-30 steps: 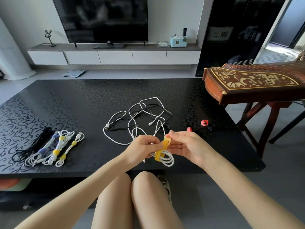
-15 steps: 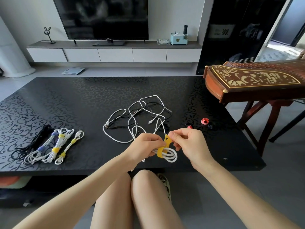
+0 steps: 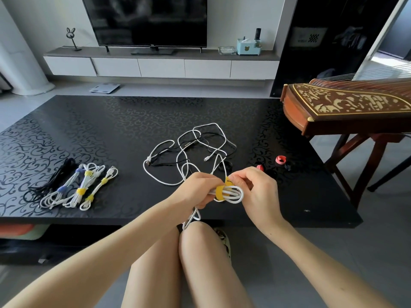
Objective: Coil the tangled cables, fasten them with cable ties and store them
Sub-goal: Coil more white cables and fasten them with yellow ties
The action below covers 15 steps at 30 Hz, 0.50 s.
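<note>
My left hand (image 3: pixel 198 188) grips a coiled white cable (image 3: pixel 233 194) over the table's near edge, and a loop of it hangs below my fist. A yellow cable tie (image 3: pixel 219 192) is wrapped round the coil. My right hand (image 3: pixel 255 187) pinches the tie's free end above the coil. Behind my hands a tangle of white and black cables (image 3: pixel 195 150) lies on the black patterned table (image 3: pixel 111 130). At the left lie several bundled cables (image 3: pixel 73 187), white ones with yellow and blue ties and a black one.
Loose red and dark cable ties (image 3: pixel 280 160) lie on the table to the right of my hands. A wooden zither on a stand (image 3: pixel 347 107) juts in at the right. A TV unit stands at the far wall. My knees are under the table edge.
The yellow tie, held loose a second ago, is now wound round the coil. My right hand has turned over above it, pinching the tie's end. The view has shifted slightly.
</note>
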Available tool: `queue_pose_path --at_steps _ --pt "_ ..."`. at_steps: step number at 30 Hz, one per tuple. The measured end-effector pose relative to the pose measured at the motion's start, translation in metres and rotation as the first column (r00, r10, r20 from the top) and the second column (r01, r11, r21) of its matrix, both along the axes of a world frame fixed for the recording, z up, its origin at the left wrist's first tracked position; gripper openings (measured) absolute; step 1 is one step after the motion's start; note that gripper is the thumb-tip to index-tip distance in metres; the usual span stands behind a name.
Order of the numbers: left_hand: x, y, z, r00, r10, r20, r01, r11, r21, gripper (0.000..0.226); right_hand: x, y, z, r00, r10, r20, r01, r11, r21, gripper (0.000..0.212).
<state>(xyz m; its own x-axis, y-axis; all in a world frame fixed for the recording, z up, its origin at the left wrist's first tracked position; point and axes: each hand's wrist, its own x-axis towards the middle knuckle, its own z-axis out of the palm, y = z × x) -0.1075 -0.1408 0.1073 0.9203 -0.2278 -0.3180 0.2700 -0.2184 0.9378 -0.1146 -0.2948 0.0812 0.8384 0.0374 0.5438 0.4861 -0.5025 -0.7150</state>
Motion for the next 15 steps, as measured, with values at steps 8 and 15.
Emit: queue_pose_path --at_steps 8,15 --pt "-0.003 0.001 -0.007 0.981 0.006 0.195 -0.023 0.996 0.084 0.042 -0.002 -0.002 0.002 0.927 0.224 -0.302 -0.108 0.928 0.357 0.014" --pt "-0.008 0.005 -0.011 0.938 -0.056 0.342 0.001 0.987 0.16 0.032 0.006 -0.005 0.01 0.321 0.656 -0.683 0.233 0.644 0.729 0.025"
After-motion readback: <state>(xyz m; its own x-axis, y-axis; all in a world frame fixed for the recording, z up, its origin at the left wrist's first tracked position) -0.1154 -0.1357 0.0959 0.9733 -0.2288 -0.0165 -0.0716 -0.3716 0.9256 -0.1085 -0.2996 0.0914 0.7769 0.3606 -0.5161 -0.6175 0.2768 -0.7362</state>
